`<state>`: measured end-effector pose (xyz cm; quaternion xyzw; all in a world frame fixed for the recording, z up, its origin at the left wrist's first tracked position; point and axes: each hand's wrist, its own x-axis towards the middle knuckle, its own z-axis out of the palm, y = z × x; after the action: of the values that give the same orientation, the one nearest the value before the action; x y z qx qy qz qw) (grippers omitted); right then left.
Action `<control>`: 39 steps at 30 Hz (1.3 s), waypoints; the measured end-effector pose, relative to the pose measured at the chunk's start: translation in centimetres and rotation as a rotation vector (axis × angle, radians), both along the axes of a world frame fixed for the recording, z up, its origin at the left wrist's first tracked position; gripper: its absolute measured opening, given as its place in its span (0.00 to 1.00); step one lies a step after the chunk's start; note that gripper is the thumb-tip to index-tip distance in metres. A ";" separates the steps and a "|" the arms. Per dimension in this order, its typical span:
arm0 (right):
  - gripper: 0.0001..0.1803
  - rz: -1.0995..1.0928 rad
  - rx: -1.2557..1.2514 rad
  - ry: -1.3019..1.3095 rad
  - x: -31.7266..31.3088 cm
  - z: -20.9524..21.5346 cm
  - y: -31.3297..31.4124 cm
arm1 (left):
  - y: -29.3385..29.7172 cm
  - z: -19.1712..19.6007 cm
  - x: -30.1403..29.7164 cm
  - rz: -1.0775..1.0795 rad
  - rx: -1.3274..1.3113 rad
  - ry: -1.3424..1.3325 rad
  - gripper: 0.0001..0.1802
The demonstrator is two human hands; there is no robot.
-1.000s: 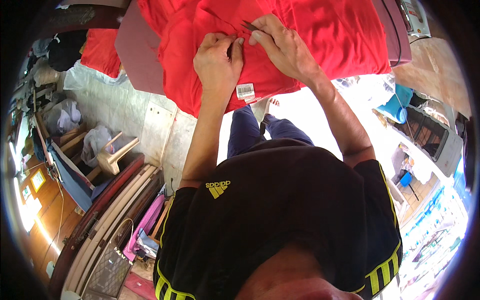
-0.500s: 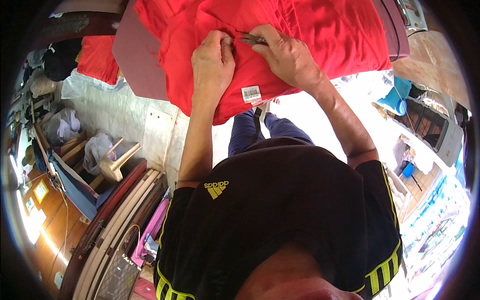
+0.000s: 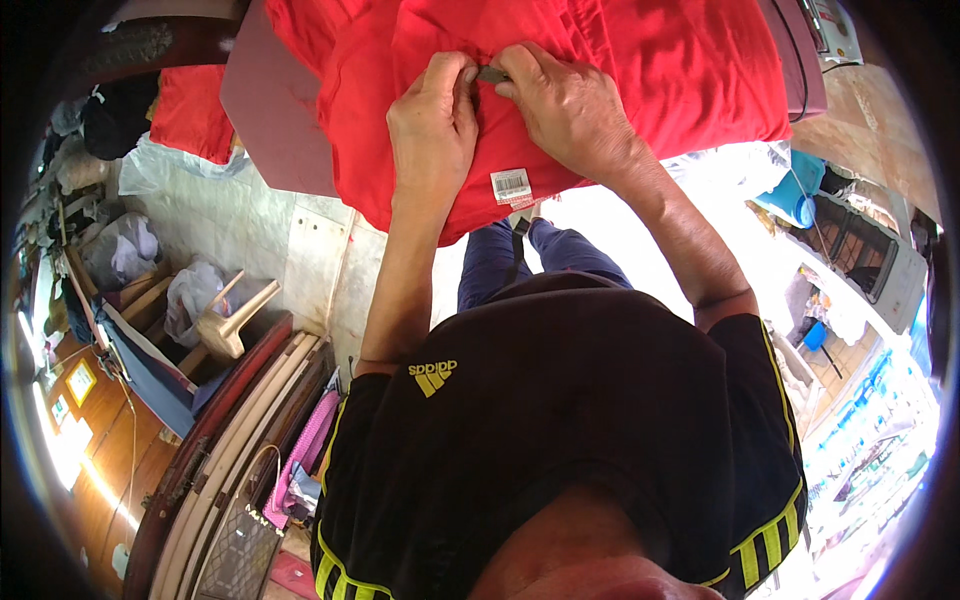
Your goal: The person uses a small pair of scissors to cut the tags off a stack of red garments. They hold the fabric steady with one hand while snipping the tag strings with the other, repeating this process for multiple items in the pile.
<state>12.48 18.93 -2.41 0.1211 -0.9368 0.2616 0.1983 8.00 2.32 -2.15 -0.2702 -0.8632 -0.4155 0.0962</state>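
Note:
Red cloth lies spread in folds over a maroon tabletop, its near edge hanging over the front. A white label printed with bars shows close to that edge. My left hand is closed, thumb against finger, pinching a bit of the cloth. Just right of it, my right hand grips small dark metal thread snips. Their tip points left and reaches my left fingertips; my fingers cover the handles. What exactly lies at the tip is too small to make out.
A dark cable runs along the table's right edge. Another red cloth and clear plastic bags lie left of the table. Folded boards lean at lower left. A blue container stands at right.
The snips have moved slightly left, and their tip now meets my left fingertips. Their blades stood apart in the gap before. The cloth has shifted a little.

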 end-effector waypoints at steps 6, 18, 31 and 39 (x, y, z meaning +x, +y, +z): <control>0.08 0.039 -0.047 -0.026 0.3 0.0 0.1 | -0.8 1.0 0.7 0.059 0.057 -0.148 0.05; 0.10 0.052 -0.332 -0.211 1.9 -0.5 2.7 | -4.4 4.9 2.6 -0.159 -0.007 -0.165 0.12; 0.09 0.123 -0.281 -0.291 2.9 1.0 1.6 | -3.7 1.6 2.0 0.008 0.205 -0.424 0.03; 0.08 0.109 -0.364 -0.353 2.8 0.2 2.3 | -11.4 6.6 2.7 -0.553 -0.072 -0.742 0.05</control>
<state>15.26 21.22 -2.20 0.0862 -0.8866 0.4531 0.0357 10.67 -9.05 4.41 -0.3266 -0.7489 -0.4637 -0.3428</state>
